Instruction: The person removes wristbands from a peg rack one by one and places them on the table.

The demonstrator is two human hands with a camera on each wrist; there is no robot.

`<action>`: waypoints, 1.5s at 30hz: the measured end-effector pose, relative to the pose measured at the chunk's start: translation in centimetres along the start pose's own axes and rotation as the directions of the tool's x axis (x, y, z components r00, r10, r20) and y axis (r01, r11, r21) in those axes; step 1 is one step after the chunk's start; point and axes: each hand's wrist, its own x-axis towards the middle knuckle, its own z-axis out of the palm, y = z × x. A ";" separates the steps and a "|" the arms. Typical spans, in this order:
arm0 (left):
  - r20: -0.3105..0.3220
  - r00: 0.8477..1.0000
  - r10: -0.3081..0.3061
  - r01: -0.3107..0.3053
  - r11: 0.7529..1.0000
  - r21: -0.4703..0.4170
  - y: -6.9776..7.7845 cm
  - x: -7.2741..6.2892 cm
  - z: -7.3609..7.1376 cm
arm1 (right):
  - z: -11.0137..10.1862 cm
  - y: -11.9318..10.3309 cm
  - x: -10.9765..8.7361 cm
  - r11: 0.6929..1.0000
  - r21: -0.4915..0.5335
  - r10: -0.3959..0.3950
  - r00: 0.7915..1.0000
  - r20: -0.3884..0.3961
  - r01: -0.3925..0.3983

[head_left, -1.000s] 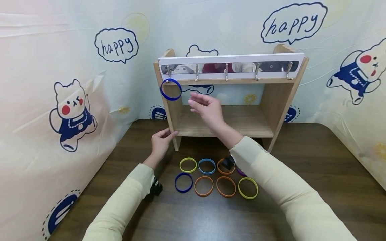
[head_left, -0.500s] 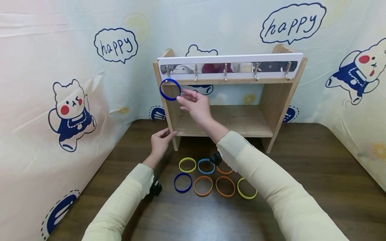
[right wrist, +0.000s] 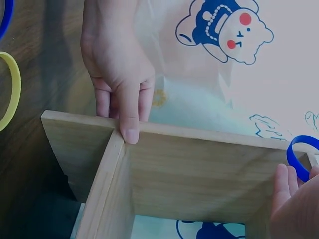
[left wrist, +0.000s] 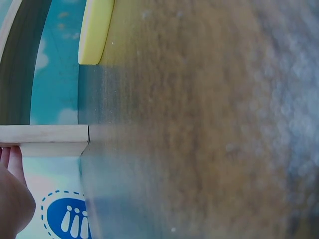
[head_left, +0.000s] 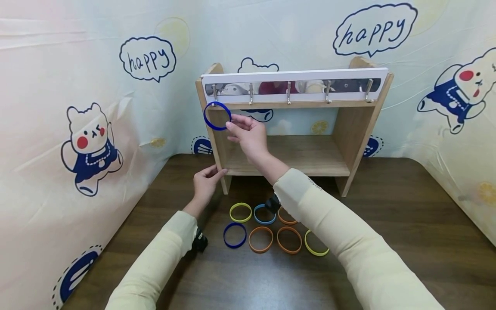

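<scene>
A blue wristband point(head_left: 206, 117) hangs from the leftmost metal hook point(head_left: 215, 90) of a wooden shelf rack point(head_left: 294, 150). My right hand point(head_left: 251, 137) pinches the band's right edge between thumb and fingertips. In the right wrist view the same fingers sit against the blue band's lower side. Down at the rack's left side panel point(head_left: 213, 129), my left hand point(head_left: 205, 186) grips the panel's edge, thumb in front and fingers behind. The right wrist view shows that thumb lying where the lower board meets the panel.
Two rows of wristbands lie on the dark wood table before the rack: yellow point(head_left: 240, 221), light blue point(head_left: 265, 223), dark blue point(head_left: 234, 246), several orange point(head_left: 261, 251) and another yellow point(head_left: 317, 254). My right sleeve point(head_left: 348, 237) covers part of them. Several bare hooks point(head_left: 288, 92) continue rightward.
My right hand has moved left from beside the hanging blue wristband and taken hold of its right edge. My left hand stays on the panel; the band hangs in place.
</scene>
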 end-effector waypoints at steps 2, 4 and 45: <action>0.002 1.000 -0.001 0.001 1.000 0.002 0.0 0.0 0.0 | 0.0 0.0 0.0 1.000 0.015 0.004 1.000 -0.002 -0.004; 0.003 1.000 -0.008 0.008 1.000 0.009 0.0 0.0 -0.1 | 0.1 -0.1 -0.1 0.999 0.030 0.013 1.000 -0.004 -0.013; -0.002 1.000 -0.002 0.002 1.000 0.024 0.2 -0.1 0.0 | -2.0 -2.2 -3.8 0.992 0.113 0.041 0.994 0.104 -0.052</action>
